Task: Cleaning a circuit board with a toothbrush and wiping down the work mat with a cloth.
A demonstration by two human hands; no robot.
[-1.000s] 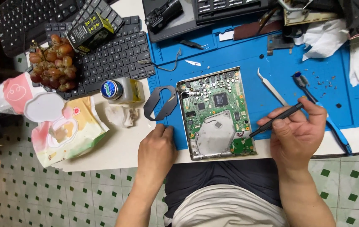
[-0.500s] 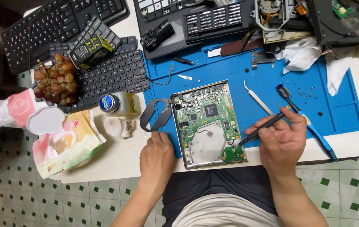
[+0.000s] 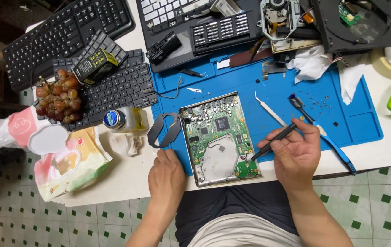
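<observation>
I see my right hand [image 3: 294, 153] closed in a pen grip around a thin black tool [image 3: 273, 141], its tip down on the lower right corner of the green circuit board [image 3: 218, 137] just to the hand's left. My left hand [image 3: 166, 173] rests loosely curled, holding nothing, fingertips at the board's lower left edge. The board sits between both hands in its metal frame on the blue mat [image 3: 268, 87], its long axis running away from me and tilted slightly left at the far end. The tool slants from upper right down to lower left. Just beyond my right hand lie metal tweezers [image 3: 271, 111] and a blue-handled brush [image 3: 323, 132]. Beyond my left hand are a grey plastic ring piece [image 3: 163, 130], a small bottle [image 3: 124, 120] on its side, and a crumpled wipe [image 3: 124, 144]. Farther left sit wipe packets [image 3: 69, 162], grapes [image 3: 58, 100] and keyboards [image 3: 67, 32].
</observation>
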